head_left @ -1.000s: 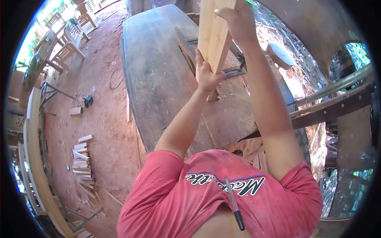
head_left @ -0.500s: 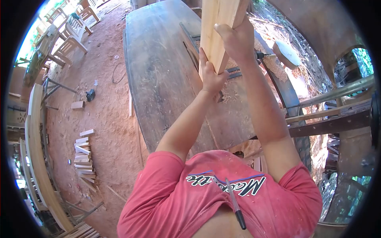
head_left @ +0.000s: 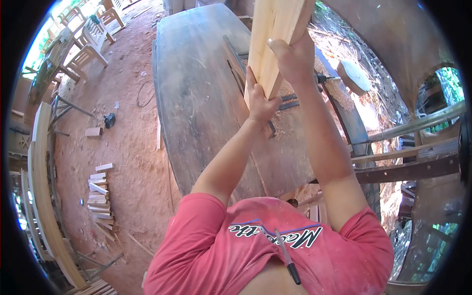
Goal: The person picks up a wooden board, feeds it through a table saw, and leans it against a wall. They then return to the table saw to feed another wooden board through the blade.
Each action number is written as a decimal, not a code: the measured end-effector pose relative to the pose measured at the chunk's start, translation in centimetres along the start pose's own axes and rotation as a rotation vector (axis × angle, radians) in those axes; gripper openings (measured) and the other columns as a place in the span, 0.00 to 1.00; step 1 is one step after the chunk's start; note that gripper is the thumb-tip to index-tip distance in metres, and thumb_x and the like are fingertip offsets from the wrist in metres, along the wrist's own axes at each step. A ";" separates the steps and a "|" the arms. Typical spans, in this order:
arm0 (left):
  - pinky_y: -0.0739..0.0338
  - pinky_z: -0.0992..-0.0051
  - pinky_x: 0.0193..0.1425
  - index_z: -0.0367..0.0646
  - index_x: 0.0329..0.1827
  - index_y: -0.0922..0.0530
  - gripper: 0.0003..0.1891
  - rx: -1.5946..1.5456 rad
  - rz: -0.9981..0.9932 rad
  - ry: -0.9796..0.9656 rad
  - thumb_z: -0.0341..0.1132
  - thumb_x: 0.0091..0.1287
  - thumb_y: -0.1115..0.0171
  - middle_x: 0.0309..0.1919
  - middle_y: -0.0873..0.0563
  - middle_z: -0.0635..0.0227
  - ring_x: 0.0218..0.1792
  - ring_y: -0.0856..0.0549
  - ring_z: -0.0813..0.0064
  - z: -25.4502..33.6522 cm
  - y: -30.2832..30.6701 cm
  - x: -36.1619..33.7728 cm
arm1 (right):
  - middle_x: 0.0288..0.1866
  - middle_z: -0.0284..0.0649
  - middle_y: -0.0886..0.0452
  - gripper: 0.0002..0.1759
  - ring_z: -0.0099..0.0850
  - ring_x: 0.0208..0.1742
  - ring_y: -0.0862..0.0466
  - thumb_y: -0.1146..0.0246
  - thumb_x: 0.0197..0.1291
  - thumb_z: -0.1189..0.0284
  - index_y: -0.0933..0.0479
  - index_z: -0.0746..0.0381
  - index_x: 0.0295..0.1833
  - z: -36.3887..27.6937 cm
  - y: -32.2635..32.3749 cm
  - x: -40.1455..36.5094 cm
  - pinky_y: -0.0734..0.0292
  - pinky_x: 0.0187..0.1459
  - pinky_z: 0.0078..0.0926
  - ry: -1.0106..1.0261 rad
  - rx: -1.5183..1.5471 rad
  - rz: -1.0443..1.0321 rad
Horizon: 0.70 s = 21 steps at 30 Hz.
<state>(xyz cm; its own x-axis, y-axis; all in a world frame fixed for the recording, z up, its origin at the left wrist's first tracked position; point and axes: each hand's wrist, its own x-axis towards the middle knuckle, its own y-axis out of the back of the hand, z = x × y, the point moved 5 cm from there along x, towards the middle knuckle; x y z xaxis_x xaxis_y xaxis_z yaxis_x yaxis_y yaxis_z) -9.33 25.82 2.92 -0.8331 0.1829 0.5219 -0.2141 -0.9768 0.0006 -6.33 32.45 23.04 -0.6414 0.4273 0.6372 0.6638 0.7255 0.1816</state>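
A thick, pale wooden beam (head_left: 268, 46) rises from the middle of the view past the top edge, its near end closest to me. My left hand (head_left: 262, 102) is closed around the lower left of that near end, thumb across the end and a finger up the side. Higher on the right side, my right hand (head_left: 296, 56) grips the beam with its thumb over the upper face. Under the beam lies a broad, worn work table (head_left: 206, 98) with a slot and dark metal bars (head_left: 289, 102) near the hands. Wood shavings lie beside the bars.
On the left dirt floor (head_left: 130, 162) lies a row of short wood offcuts (head_left: 100, 196). Long boards (head_left: 44, 196) rest on a stand at far left, and plastic chairs (head_left: 91, 46) stand behind. Metal and wooden rails (head_left: 418, 123) run along the right.
Both hands keep their grip on the beam. Hands and beam sit slightly lower in the view, and the surroundings have shifted a little with the camera.
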 end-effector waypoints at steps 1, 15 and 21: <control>0.42 0.59 0.79 0.16 0.55 0.26 0.35 -0.023 0.009 0.014 0.35 0.44 0.33 0.80 0.49 0.34 0.77 0.41 0.37 -0.1 0.0 0.1 | 0.45 0.45 0.13 0.22 0.30 0.46 0.13 0.34 0.54 0.75 0.23 0.71 0.56 0.2 -0.1 0.1 0.19 0.49 0.29 -0.017 -0.013 -0.010; 0.42 0.59 0.79 0.14 0.60 0.29 0.39 -0.033 0.012 -0.006 0.33 0.44 0.34 0.79 0.48 0.32 0.77 0.41 0.36 -1.0 0.0 1.9 | 0.45 0.46 0.13 0.24 0.31 0.45 0.13 0.34 0.54 0.74 0.25 0.71 0.56 0.7 -1.2 1.5 0.19 0.49 0.29 0.024 0.062 -0.013; 0.33 0.58 0.73 0.15 0.59 0.28 0.38 0.057 0.067 -0.097 0.33 0.43 0.35 0.78 0.44 0.32 0.71 0.32 0.34 -1.1 0.3 3.3 | 0.46 0.45 0.13 0.23 0.31 0.46 0.13 0.34 0.54 0.75 0.24 0.71 0.56 2.2 -1.8 2.6 0.19 0.50 0.30 0.044 0.066 -0.021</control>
<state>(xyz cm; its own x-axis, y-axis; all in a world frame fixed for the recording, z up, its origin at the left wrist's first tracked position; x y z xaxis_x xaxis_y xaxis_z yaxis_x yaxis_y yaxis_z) -12.72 26.27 3.69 -0.7907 0.1078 0.6027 -0.1278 -0.9918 0.0096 -10.05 33.42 22.69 -0.6364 0.3889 0.6662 0.6230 0.7684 0.1466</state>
